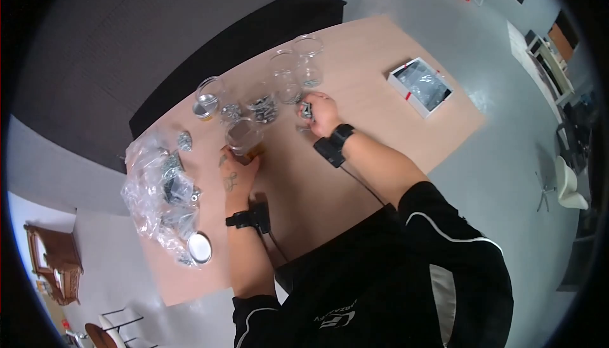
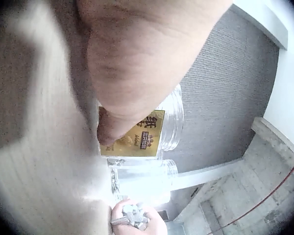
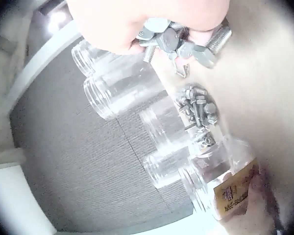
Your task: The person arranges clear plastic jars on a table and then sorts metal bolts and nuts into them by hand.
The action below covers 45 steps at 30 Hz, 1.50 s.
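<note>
My right hand (image 1: pixel 323 115) holds a bunch of hex bolts (image 3: pixel 169 41) in curled fingers, the metal heads and threads poking out. My left hand (image 1: pixel 236 174) grips a clear jar (image 1: pixel 245 135) low on its side, at the front of the jar group. A gold label (image 2: pixel 137 137) wraps this jar, partly covered by the fingers. Between the hands and a little farther back lie more bolts (image 3: pixel 200 106) in a clear jar (image 1: pixel 261 97). Beside that one, another jar holds small metal parts (image 1: pixel 230 113).
Two clear jars (image 1: pixel 308 47) stand behind my right hand. Back left is a jar with a silver lid (image 1: pixel 206 104) inside its outline. Crumpled plastic bags (image 1: pixel 149 189) with hardware cover the table's left side, near a round lid (image 1: pixel 199 248). A white box (image 1: pixel 420 86) sits far right.
</note>
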Available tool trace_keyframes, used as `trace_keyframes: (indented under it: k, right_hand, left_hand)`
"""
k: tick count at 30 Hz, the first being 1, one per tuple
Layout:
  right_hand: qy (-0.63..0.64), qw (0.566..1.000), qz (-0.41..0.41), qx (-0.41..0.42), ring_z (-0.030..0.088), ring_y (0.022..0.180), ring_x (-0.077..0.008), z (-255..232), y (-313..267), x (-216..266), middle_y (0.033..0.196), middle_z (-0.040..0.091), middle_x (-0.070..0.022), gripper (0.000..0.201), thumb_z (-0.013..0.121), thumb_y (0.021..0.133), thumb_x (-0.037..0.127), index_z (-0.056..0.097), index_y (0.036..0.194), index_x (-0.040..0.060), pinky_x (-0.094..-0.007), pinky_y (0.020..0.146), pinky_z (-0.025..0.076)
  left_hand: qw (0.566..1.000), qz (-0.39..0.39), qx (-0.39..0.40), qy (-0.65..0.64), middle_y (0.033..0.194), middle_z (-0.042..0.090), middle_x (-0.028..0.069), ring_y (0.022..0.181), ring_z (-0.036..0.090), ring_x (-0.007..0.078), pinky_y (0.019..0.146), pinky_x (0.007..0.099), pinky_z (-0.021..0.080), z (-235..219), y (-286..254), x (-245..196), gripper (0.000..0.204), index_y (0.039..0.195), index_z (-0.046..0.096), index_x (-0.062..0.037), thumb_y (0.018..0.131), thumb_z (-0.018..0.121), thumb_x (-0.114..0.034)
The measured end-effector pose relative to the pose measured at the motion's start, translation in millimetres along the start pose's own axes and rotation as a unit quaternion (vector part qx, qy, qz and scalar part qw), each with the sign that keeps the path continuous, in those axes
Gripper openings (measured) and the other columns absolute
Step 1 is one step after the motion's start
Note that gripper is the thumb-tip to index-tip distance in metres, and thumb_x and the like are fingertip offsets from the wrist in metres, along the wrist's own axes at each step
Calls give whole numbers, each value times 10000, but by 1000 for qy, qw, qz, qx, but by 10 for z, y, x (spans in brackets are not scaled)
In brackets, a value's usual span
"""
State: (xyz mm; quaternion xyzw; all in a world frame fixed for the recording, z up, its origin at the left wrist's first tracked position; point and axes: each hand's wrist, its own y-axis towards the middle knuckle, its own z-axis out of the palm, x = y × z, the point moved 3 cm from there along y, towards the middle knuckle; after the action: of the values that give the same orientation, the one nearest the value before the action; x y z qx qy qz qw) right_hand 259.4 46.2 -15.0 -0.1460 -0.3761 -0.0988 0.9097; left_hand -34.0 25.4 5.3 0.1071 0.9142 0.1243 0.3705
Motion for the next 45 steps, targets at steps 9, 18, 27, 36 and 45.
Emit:
trace_keyframes:
  k: [9, 18, 27, 36, 45]
  right_hand:
    - [-234, 942, -205, -123, 630, 601, -157, 211, -125, -140, 730, 680, -78, 80, 713, 891, 51, 690, 962, 21, -323, 559, 502]
    - [-461, 818, -344, -5, 686, 692, -271, 240, -235, -163, 857, 707, -160, 95, 711, 897, 88, 710, 977, 36, -392, 656, 550]
    - [-516, 788, -332, 51, 652, 1020, -415, 335, -350, -172, 1045, 688, -221, 91, 717, 909, 106, 711, 985, 56, -459, 916, 534]
    - [-569, 732, -356, 119, 656, 1020, -403, 356, -367, -202, 1055, 690, -220, 113, 719, 913, 108, 713, 1009, 49, -447, 917, 536]
    - [-589, 743, -290, 132, 674, 1041, -397, 402, -434, -156, 1081, 691, -231, 158, 729, 916, 120, 711, 1041, 25, -456, 896, 561]
  left_hand:
    - [1000, -6, 15, -26, 1233, 691, 284, 1155, 657, 479, 960, 526, 529, -46, -50, -94, 779, 1321, 515, 15, 747, 930, -309]
    - [1000, 4, 3, -4, 1229, 683, 268, 1155, 660, 461, 976, 507, 527, -25, -38, -59, 788, 1319, 510, 13, 744, 933, -322]
    - [1000, -15, 14, 24, 1256, 684, 258, 1171, 658, 453, 998, 512, 521, -70, -61, -93, 800, 1351, 511, -9, 757, 915, -362]
    - [999, -16, 6, 36, 1220, 685, 230, 1140, 668, 437, 980, 504, 528, 34, -9, 67, 803, 1324, 530, -16, 746, 917, -418]
    - [1000, -11, 18, 2, 1258, 681, 240, 1196, 650, 427, 1013, 477, 521, -72, -55, -61, 831, 1337, 513, 9, 735, 940, -374]
